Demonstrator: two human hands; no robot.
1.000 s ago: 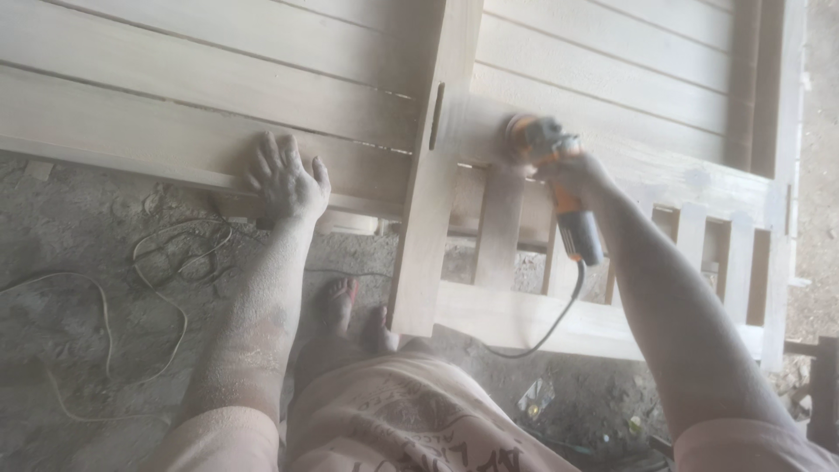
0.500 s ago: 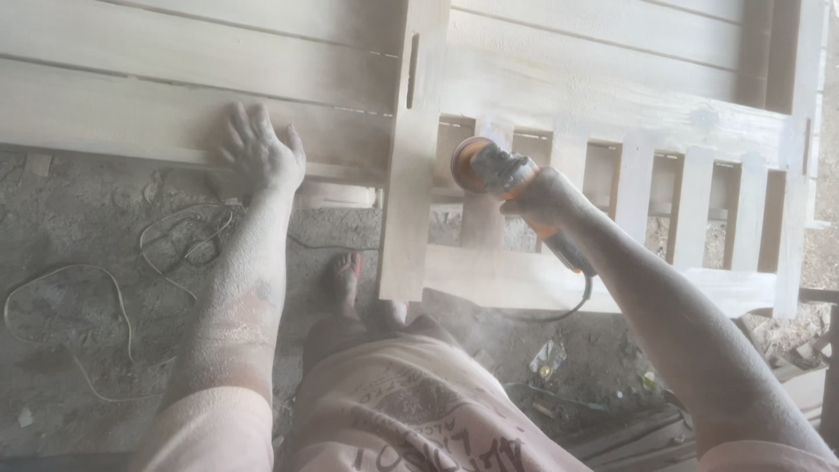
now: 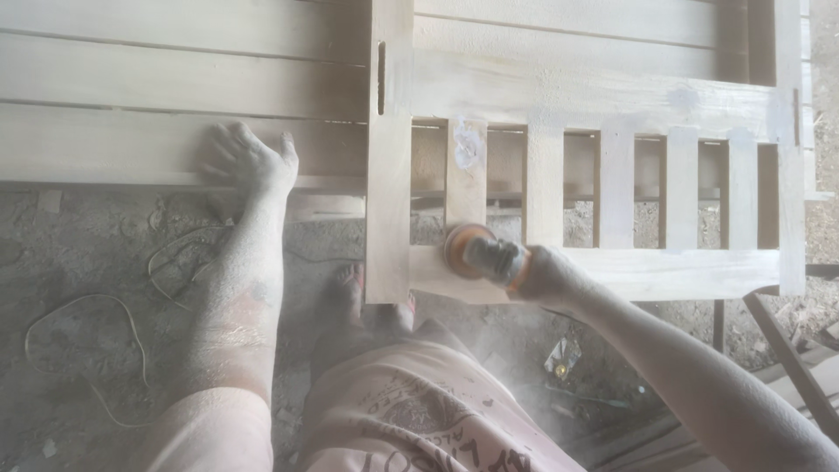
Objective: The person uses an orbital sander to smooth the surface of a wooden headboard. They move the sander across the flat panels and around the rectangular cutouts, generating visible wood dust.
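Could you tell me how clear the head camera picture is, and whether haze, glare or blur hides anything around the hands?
Head view: a pale dusty haze washes out contrast everywhere; the wooden frame looks bleached at top right; the sander in the right hand is soft, its disc edge smeared; the left hand on the slat is dust-coated yet readable; floor cables are faint.

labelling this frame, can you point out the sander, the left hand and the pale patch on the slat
sander (image 3: 476,252), head view, on its body behind the disc
left hand (image 3: 249,162), head view, on the back of the hand
pale patch (image 3: 468,144), head view, middle of the patch on the upright slat
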